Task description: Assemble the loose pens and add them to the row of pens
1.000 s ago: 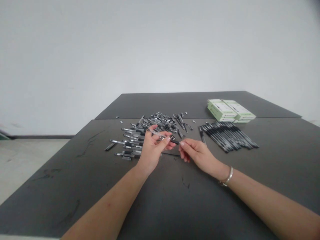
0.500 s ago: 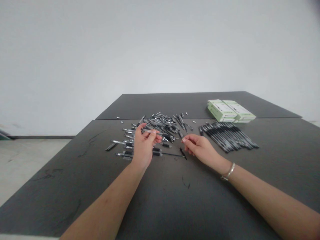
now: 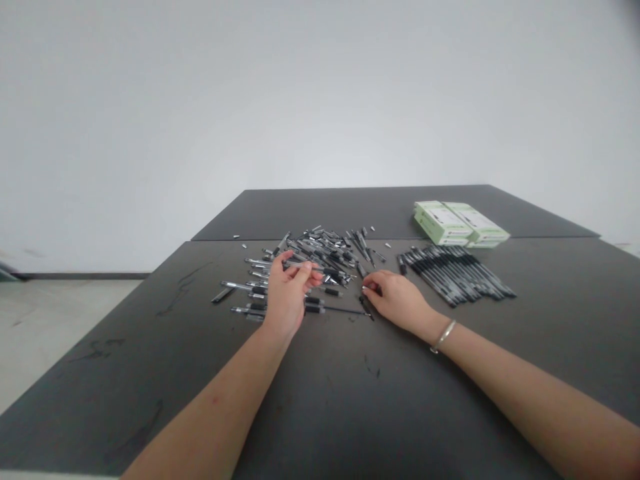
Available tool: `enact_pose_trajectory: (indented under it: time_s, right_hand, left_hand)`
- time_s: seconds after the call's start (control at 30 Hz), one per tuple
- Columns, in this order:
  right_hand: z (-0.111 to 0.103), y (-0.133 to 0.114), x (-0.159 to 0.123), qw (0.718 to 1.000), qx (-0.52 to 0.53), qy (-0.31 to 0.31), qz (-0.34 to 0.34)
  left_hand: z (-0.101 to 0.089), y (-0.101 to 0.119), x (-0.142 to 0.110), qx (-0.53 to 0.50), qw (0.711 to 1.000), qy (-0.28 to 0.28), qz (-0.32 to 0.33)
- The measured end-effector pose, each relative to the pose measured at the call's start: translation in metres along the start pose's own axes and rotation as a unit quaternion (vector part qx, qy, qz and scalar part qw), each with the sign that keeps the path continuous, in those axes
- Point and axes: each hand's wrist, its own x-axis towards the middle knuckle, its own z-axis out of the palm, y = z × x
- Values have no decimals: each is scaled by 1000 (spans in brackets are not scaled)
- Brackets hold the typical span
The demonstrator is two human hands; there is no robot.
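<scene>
My left hand (image 3: 286, 293) is raised a little above the dark table (image 3: 350, 387), its fingers pinched on a clear pen barrel (image 3: 300, 265) that points right. My right hand (image 3: 395, 297) lies low on the table to the right, fingers curled and pinched near a small black pen part (image 3: 365, 303); what it grips is too small to name. A thin black refill (image 3: 340, 309) lies on the table between both hands. Behind them spreads a loose pile of pen parts (image 3: 320, 250), with several pen barrels (image 3: 250, 288) laid out at its left.
A row of assembled black pens (image 3: 455, 270) lies to the right of the pile. Two pale green boxes (image 3: 460, 223) stand behind that row. A second dark table (image 3: 380, 207) adjoins at the back. A white wall rises behind; floor shows at the left.
My left hand drew back left with the barrel. The hands came apart, the refill now lies on the table, and my right hand dropped to the surface by its tip.
</scene>
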Motion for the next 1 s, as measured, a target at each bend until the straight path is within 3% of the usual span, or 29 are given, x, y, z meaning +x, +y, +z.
enact_pose_trajectory:
  time_s: [0.2,0.47,1.0]
  right_hand:
    - [0,-3,10,999,6,20,-32]
    - [9,-6,37,996,-13,-6,-90]
    - [10,-14,40,995,6,0,-102]
  left_hand:
    - [1,1,-1,-4,1000,1,-4]
    - [1,0,1,-15,1000,10,-3]
    - [1,0,1,-14,1000,14,-3]
